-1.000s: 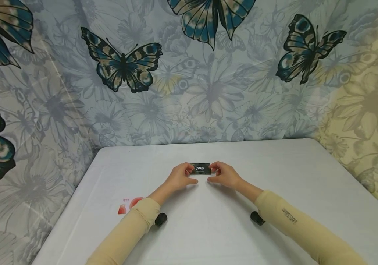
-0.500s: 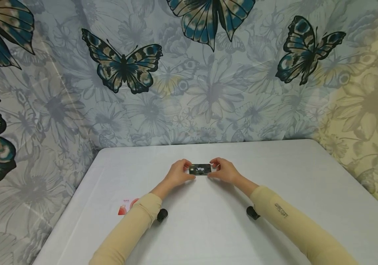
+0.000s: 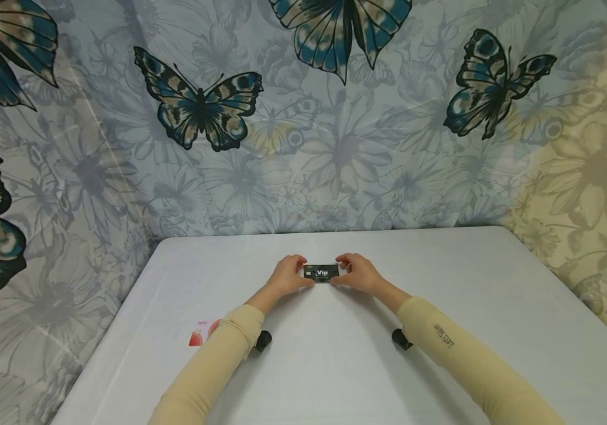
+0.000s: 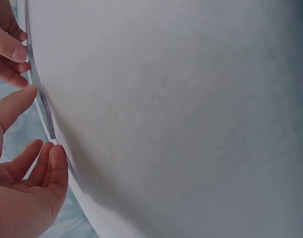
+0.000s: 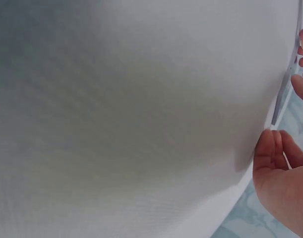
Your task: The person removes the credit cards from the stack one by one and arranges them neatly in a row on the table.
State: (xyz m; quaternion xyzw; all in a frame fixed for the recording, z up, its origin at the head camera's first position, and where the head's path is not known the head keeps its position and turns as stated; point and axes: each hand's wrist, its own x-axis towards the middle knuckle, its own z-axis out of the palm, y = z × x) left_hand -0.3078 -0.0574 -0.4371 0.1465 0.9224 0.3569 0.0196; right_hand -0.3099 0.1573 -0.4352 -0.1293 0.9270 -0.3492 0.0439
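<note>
Two bare hands flank a black stack of cards (image 3: pixel 321 273) marked "Vip" at the far middle of the counter (image 3: pixel 319 366).
From over here, the left hand (image 3: pixel 285 277) is at the stack's left end and the right hand (image 3: pixel 362 275) at its right; in each grip thumb and fingers stand apart, thumb by the near edge, fingertips by the outer end, clamped on nothing. The stack lies flat, its layers showing from the left wrist. Nearer and to the left, a red-and-white print (image 3: pixel 196 337) is partly hidden by the yellow left sleeve (image 3: pixel 213 360). Butterfly-patterned fabric (image 3: pixel 346 153) hangs behind.
</note>
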